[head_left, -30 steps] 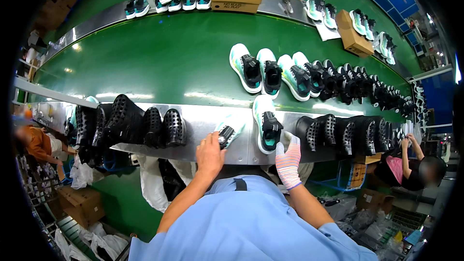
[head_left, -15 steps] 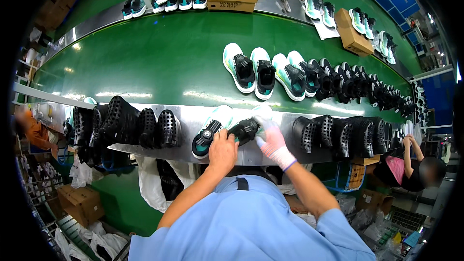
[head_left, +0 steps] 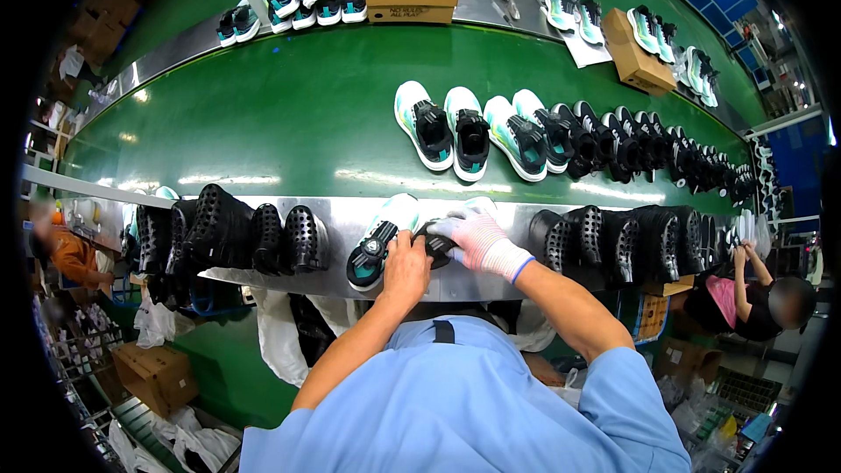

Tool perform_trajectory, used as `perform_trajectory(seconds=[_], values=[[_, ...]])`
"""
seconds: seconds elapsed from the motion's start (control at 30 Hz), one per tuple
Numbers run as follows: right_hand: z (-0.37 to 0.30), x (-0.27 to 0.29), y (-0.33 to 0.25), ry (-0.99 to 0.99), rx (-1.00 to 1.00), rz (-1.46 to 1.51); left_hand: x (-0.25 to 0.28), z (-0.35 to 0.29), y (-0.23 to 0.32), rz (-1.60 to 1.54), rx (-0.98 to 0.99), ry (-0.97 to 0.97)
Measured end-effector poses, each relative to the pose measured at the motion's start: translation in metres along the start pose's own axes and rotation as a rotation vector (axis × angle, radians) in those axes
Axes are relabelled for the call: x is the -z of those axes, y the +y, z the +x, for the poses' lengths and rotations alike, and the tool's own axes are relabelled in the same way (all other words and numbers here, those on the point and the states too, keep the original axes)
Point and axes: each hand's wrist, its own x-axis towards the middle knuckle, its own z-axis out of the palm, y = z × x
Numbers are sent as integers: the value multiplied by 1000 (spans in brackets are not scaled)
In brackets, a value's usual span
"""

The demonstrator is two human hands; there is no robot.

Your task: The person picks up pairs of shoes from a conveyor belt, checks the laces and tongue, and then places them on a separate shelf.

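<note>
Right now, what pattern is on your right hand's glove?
Pinkish stripes on white, with a blue cuff edge: the glove shows best in the head view.

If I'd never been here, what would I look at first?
Probably the wide green surface across the middle, where mint-and-white sneakers lead a line of black shoes off to the right. Next, maybe, the striped glove on the right hand, over a shoe at the near metal ledge, with the bare left hand close beside.
</note>
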Motion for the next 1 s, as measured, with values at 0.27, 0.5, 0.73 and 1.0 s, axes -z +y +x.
perform_trajectory(seconds=[0.27,0.5,0.73,1.0], values=[[-11,-1,-3,21,-55,-29,20,5,31,-174,177,57],[-48,-35,4,369,-100,221,-8,19,18,-517,371,-130],[-50,-45,-5,330,-204,87,16,26,32,-918,682,-182],[-43,-63,-29,299,-309,-123,6,29,21,-816,612,-292]])
